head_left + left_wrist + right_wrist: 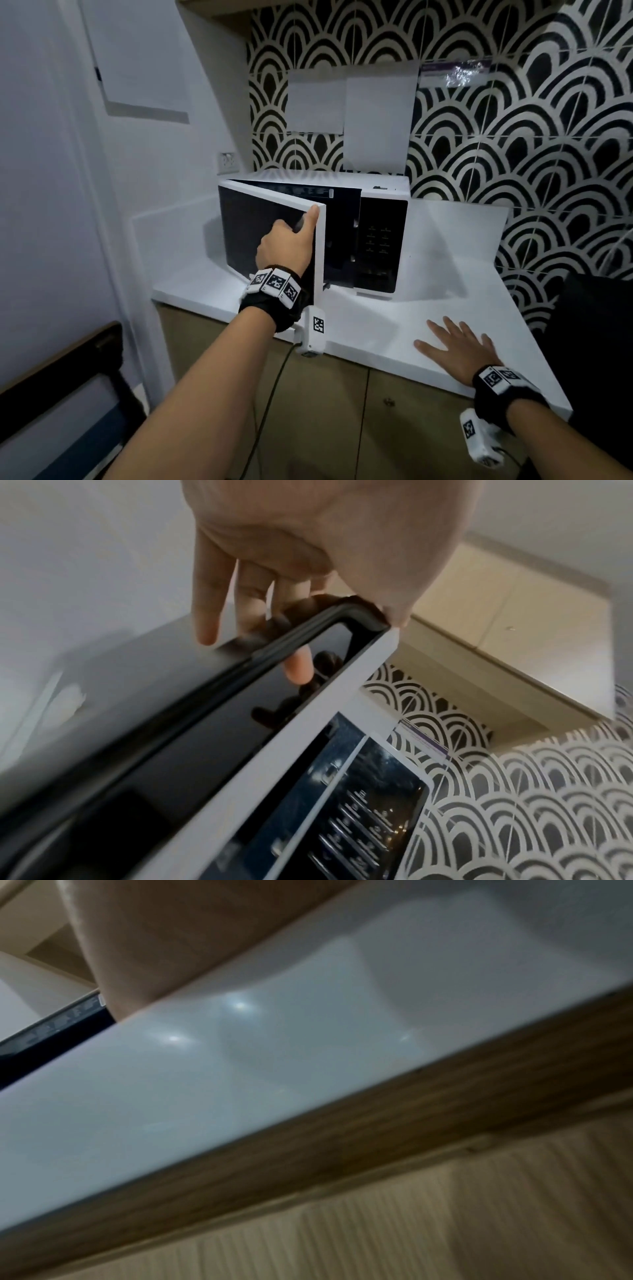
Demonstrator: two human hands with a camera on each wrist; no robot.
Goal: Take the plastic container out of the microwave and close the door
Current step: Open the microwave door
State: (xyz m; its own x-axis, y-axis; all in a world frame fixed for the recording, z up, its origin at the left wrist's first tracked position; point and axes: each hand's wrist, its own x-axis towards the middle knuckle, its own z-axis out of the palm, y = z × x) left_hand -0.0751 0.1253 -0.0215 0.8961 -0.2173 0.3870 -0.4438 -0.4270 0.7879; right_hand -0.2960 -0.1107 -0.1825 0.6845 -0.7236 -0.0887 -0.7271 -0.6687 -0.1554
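A white microwave (383,192) stands on the white counter (376,325) with its dark-glass door (267,233) swung partly open to the left. My left hand (301,222) grips the door's free edge: in the left wrist view its fingers (298,669) curl behind the black handle bar (274,647) and the thumb lies on the white rim (308,737). My right hand (445,339) lies flat with its fingers spread on the counter, right of the microwave. The cavity behind the door is dark, and no plastic container shows in any view.
The microwave's black control panel (380,240) faces me at its right side. Patterned black-and-white tiles (513,154) back the counter. A white wall with a socket (228,161) is at the left, wooden cabinets (342,411) below, and a dark object (596,342) at the right.
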